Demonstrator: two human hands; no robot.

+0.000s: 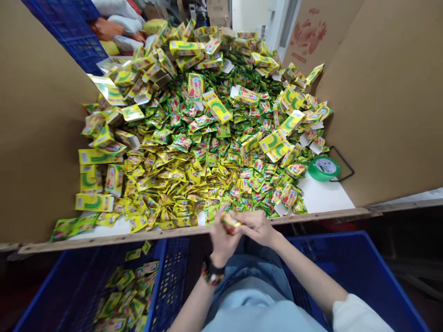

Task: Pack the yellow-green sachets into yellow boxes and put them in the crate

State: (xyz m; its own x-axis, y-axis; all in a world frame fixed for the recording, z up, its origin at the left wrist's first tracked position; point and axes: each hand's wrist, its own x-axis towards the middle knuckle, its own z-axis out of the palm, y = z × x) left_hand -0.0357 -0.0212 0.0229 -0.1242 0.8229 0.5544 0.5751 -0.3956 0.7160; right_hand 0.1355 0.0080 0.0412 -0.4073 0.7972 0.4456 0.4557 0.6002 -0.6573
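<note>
Close to the table's front edge, my left hand (pixel 221 240) is closed around a small yellow box (pixel 230 223) with red on it. From the right, the fingers of my right hand (pixel 256 226) pinch the near side of the same box. The box is blurred and partly covered by fingers. Beyond my hands spreads a big heap of small yellow and green sachets (pixel 180 170). Printed yellow cartons (pixel 218 107), some with open flaps, lie on top of the heap and along its sides.
Cardboard walls (pixel 391 101) flank the white tabletop (pixel 321 196), which has a wooden front edge (pixel 121 238). A green tape roll (pixel 324 168) lies at right. Below, a blue crate (pixel 161 276) at left holds filled packs (pixel 128 295); another blue crate (pixel 349 272) stands at right.
</note>
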